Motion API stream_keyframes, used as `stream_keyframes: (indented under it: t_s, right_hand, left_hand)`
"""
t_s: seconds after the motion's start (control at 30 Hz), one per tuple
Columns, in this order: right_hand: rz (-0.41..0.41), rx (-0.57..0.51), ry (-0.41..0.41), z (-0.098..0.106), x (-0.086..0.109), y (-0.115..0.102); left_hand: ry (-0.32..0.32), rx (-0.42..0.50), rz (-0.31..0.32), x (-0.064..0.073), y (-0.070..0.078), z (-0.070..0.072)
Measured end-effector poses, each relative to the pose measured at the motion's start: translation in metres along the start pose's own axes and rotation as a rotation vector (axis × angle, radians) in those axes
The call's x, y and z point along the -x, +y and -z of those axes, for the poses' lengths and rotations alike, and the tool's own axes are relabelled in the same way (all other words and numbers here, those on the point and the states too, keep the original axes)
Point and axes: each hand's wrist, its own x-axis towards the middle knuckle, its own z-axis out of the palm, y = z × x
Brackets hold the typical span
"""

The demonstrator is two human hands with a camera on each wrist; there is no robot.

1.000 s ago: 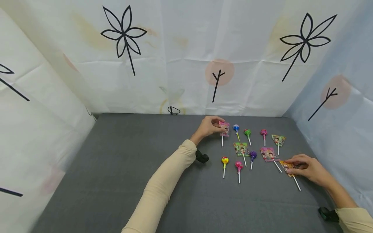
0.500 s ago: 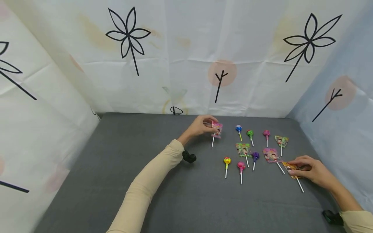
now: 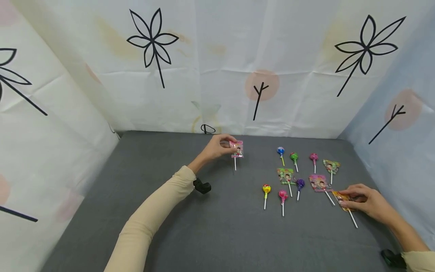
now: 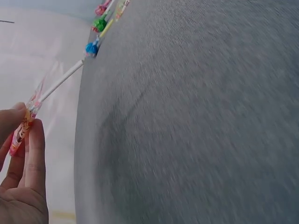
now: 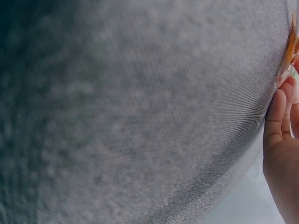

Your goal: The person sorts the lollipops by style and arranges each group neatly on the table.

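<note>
In the head view my left hand [image 3: 215, 148] pinches a flat lollipop in a pink wrapper [image 3: 239, 152], white stick pointing down. The left wrist view shows that lollipop [image 4: 24, 122] between thumb and fingertips, raised off the cloth, with a shadow below. At the far right, my right hand [image 3: 372, 204] holds the orange wrapper of another lollipop [image 3: 338, 196] between thumb and fingers, low at the table. Its white stick slants toward the near side. In the right wrist view the orange wrapper [image 5: 290, 44] shows only at the edge, partly behind fingers.
Several lollipops lie on the grey table [image 3: 204, 226] right of centre: blue [image 3: 280, 150], green [image 3: 294, 156], yellow [image 3: 266, 188], purple [image 3: 300, 183], two round pink, two green-wrapped and a pink-wrapped one [image 3: 318, 183] beside my right hand. A patterned cloth wall [image 3: 217, 56] borders the table.
My left hand has carried the pink-wrapped lollipop leftward, away from the other lollipops. My right hand has stayed on the orange-wrapped one. The head view has shifted slightly.
</note>
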Motion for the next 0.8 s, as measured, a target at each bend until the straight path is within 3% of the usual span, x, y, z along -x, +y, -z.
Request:
stream_keyframes:
  t_s: [0.33,0.5,0.8]
  right_hand:
    - [-0.037,0.046,-0.009,0.002,0.003,-0.005]
    - [-0.022,0.026,0.005,0.000,0.001,-0.001]
    - [-0.023,0.011,-0.021,0.000,-0.001,0.000]
  left_hand:
    - [0.007,-0.021,0.049,0.022,-0.001,0.033]
    - [0.001,-0.041,0.088,0.035,-0.003,0.059]
    - [0.050,-0.141,0.163,0.061,-0.009,0.111]
